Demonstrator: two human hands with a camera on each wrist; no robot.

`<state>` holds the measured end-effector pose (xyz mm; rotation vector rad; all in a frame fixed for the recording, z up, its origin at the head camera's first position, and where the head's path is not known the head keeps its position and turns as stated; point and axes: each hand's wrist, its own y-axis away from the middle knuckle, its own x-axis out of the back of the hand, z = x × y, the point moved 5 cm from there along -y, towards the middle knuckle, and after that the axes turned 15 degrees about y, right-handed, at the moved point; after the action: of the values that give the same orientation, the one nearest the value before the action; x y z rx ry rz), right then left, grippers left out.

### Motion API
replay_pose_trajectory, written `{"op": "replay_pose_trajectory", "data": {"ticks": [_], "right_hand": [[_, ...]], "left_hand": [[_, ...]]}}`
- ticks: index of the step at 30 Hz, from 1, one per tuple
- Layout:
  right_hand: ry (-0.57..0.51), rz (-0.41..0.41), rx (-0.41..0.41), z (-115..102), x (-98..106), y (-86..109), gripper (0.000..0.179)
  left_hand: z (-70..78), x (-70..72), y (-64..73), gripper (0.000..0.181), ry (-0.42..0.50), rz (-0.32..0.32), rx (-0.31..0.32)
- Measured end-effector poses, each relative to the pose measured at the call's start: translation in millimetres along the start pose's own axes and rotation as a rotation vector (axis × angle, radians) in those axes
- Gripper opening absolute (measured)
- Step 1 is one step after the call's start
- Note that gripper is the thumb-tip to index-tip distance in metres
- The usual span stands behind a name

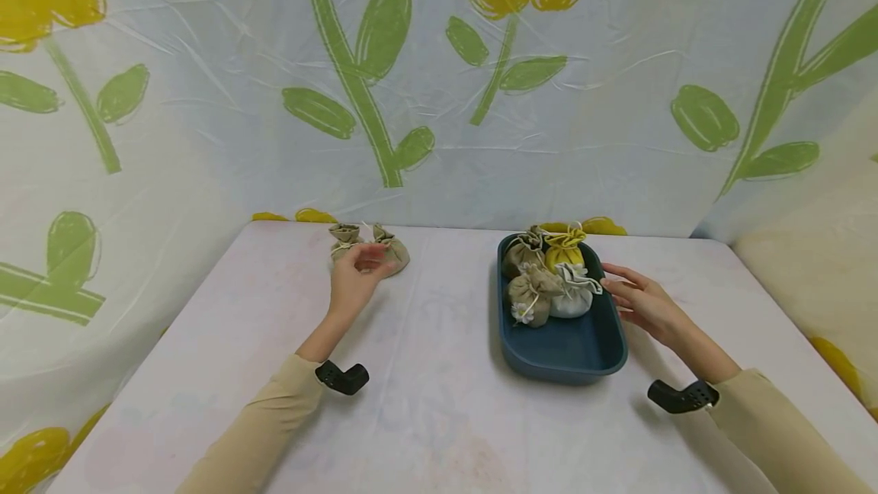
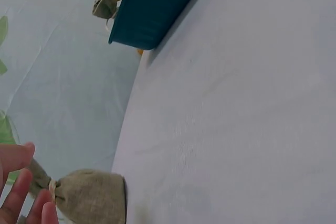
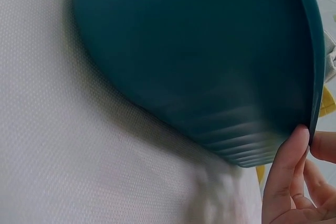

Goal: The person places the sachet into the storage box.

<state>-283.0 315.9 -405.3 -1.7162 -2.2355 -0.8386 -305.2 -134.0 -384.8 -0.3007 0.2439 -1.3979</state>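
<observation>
My left hand (image 1: 357, 277) is at two drawstring pouches near the back of the table. One beige pouch (image 1: 395, 251) sits to the right of the fingers; the other pouch (image 1: 343, 233) is partly hidden behind the hand. In the left wrist view, the thumb and fingers (image 2: 20, 182) are spread beside the tied neck of a pouch (image 2: 94, 195). My right hand (image 1: 645, 303) pinches the right rim of a blue plastic bin (image 1: 572, 373), with the pinch plain in the right wrist view at the bin's edge (image 3: 316, 51).
Inside the bin, toward its back, are a dark olive pouch (image 1: 523, 251), a yellow pouch (image 1: 564, 251), a beige pouch with a small white flower (image 1: 531, 296) and a white pouch (image 1: 572, 299). A flower-printed cloth (image 1: 439, 97) hangs behind the white table (image 1: 425, 402).
</observation>
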Motion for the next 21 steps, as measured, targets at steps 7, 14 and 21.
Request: {"op": "replay_pose_trajectory", "data": {"ticks": [7, 14, 21], "right_hand": [[0.009, -0.001, -0.003, 0.6, 0.3, 0.0, 0.067], [-0.004, 0.000, -0.011, 2.4, 0.5, -0.8, 0.068], [-0.020, 0.002, 0.002, 2.6, 0.2, -1.0, 0.062]], "left_hand": [[-5.8, 13.2, -4.2, 0.040, -0.028, 0.062, 0.056], [-12.7, 11.3, -13.5, 0.052, -0.031, 0.036, 0.122], [-14.7, 5.0, -20.3, 0.058, -0.028, 0.015, 0.110]]}}
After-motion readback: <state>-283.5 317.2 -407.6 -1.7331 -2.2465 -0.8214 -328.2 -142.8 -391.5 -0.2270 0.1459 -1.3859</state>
